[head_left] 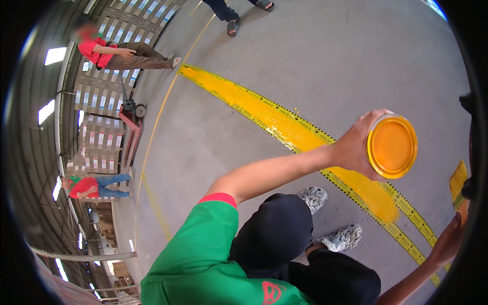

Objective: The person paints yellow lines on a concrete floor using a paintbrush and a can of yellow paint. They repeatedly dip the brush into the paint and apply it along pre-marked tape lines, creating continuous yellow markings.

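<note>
Here, left fingers (375,116), curled wide, gripped one open can (370,150), orange paint (392,146) inside; right fingers (454,231), closed, held one paintbrush (458,185), bristles yellow.

Your L hand (353,147), 3 o'clock: fingertips partly hidden behind the paint can (415,145); can's outer wall mostly out of sight, paint depth can't tell. Your R hand (448,243), 4 o'clock: partly lost in dark edge of view, covers most of paintbrush (458,180) handle. Dark obj. (468,188) at 3 o'clock, cut off: can't ID. Your L forearm (274,173) blocks part of yellow paint strip (284,127); print on warning tape (414,218) too sm. to read. Your L knee (274,221) hides part of L clog (314,199), 4 o'clock. Person (219,9) at 12 o'clock: cut off above legs. Red-shirted person (101,53), 10 o'clock: head blurred. Carton labels (100,138), 9 o'clock: illegible.
</note>
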`<state>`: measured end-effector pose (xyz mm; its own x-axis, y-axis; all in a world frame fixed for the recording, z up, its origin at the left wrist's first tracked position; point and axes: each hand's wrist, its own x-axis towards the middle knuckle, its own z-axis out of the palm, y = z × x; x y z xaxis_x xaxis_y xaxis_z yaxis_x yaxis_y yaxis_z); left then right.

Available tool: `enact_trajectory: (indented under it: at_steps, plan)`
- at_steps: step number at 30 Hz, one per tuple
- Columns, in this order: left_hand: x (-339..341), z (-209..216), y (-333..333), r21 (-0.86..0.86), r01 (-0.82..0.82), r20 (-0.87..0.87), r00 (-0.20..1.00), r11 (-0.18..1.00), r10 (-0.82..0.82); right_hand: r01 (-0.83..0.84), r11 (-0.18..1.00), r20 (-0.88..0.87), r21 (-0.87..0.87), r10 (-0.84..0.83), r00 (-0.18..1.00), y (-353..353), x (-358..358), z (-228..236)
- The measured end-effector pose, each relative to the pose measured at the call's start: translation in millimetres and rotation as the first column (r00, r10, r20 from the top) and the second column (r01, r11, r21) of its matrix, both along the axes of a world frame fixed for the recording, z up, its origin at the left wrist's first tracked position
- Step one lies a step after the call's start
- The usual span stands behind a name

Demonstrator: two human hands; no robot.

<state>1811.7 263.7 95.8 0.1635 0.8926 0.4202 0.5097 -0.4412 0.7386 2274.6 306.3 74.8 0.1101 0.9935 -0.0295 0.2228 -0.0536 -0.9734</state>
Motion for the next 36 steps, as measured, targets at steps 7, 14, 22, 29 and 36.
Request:
enact_trajectory:
  at_steps: [7, 14, 22, 29, 36]
  plan:
    - [22, -42, -14, -0.001, 0.037, 0.054, 0.998, 0.999, -0.037, -0.096, 0.977, -0.725, 0.191, 0.207, 0.657, -14, 43, -76]
    - [35, -63, -28, -0.002, 0.114, 0.066, 0.991, 0.993, -0.114, 0.000, 0.971, -0.646, 0.238, 0.159, 0.746, -40, 36, -103]
    - [32, -86, -39, -0.091, 0.165, 0.063, 0.985, 0.982, -0.159, -0.248, 0.950, -0.893, 0.189, 0.271, 0.359, -55, -34, -49]
    - [35, -92, -50, -0.007, 0.182, 0.033, 0.983, 0.983, -0.181, -0.108, 0.993, -0.415, 0.049, 0.119, 0.902, -86, -97, 13]
    - [36, -110, -66, -0.058, 0.201, 0.051, 0.979, 0.978, -0.198, -0.258, 0.965, 0.101, 0.056, 0.252, 0.963, -106, -181, 35]
